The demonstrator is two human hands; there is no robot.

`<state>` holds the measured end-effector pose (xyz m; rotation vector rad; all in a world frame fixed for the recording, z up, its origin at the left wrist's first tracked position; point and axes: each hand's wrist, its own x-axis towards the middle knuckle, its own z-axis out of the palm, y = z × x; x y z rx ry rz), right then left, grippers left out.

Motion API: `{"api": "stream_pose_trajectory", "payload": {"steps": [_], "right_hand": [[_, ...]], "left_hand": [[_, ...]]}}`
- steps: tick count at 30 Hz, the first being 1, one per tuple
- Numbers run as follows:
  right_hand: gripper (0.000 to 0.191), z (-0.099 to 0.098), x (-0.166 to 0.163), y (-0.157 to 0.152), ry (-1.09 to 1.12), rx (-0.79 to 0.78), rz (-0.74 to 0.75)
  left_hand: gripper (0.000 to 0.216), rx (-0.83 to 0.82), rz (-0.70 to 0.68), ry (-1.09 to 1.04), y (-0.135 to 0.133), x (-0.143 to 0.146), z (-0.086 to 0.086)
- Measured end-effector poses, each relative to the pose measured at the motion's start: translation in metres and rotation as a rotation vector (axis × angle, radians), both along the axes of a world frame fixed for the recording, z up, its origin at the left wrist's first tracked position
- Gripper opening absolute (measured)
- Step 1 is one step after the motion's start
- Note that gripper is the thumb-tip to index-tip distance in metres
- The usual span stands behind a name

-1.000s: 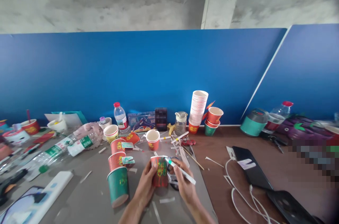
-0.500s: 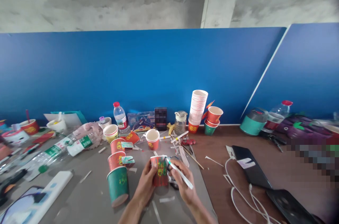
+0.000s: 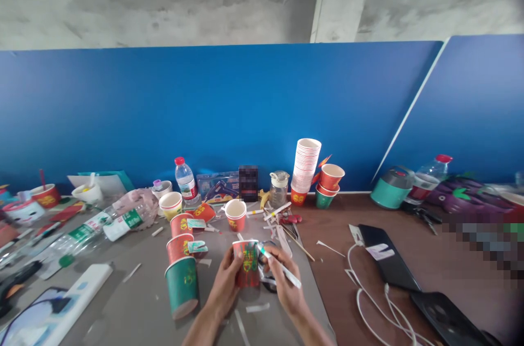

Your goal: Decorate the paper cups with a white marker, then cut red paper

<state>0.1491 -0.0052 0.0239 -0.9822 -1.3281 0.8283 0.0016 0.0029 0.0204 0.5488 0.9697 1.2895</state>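
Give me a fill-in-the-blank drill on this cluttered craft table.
The left hand grips a ____ paper cup.
The right hand aims a white, teal-tipped pen at that ____.
The tall stack of white-rimmed paper cups stands before a ____ partition wall.
Missing: red; cup; blue.

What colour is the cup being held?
The cup is red with yellow and green print, clearest in the head view.

The scene is evenly and brightly lit by soft daylight, with faint shadows. Edges are bent by wide-angle distortion. Corners are darkened.
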Motion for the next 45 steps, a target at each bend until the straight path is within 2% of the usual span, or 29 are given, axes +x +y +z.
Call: {"api": "stream_pose_trajectory", "payload": {"steps": [3, 10, 15, 22, 27, 34, 40, 45], "right_hand": [[0.025, 0.002, -0.002, -0.003, -0.049, 0.037, 0.046], [0.026, -0.004, 0.001, 0.002, -0.025, -0.02, -0.026], [0.026, -0.001, 0.0, -0.001, -0.04, 0.001, 0.05], [0.025, 0.001, 0.0, 0.002, -0.003, -0.022, -0.038], [0.025, 0.004, -0.001, -0.002, -0.029, 0.005, 0.042], [0.028, -0.001, 0.0, 0.003, 0.065, -0.077, 0.0], [0.028, 0.0, -0.003, -0.002, 0.041, -0.061, 0.149], [0.029, -0.007, -0.001, 0.005, 0.085, -0.103, 0.012]], "left_hand": [[0.046, 0.008, -0.019, -0.005, 0.0, 0.0, 0.001], [0.047, 0.032, -0.006, 0.013, 0.0, 0.001, 0.002], [0.047, 0.018, -0.005, 0.0, 0.0, 0.0, 0.002], [0.044, -0.003, -0.019, -0.049, 0.001, -0.002, -0.001], [0.041, 0.017, -0.055, -0.064, 0.001, -0.003, -0.002], [0.042, -0.015, -0.039, -0.043, 0.0, -0.002, 0.002], [0.038, 0.036, -0.102, -0.068, -0.001, -0.003, 0.003], [0.038, 0.02, -0.09, -0.076, 0.0, -0.004, 0.002]]}}
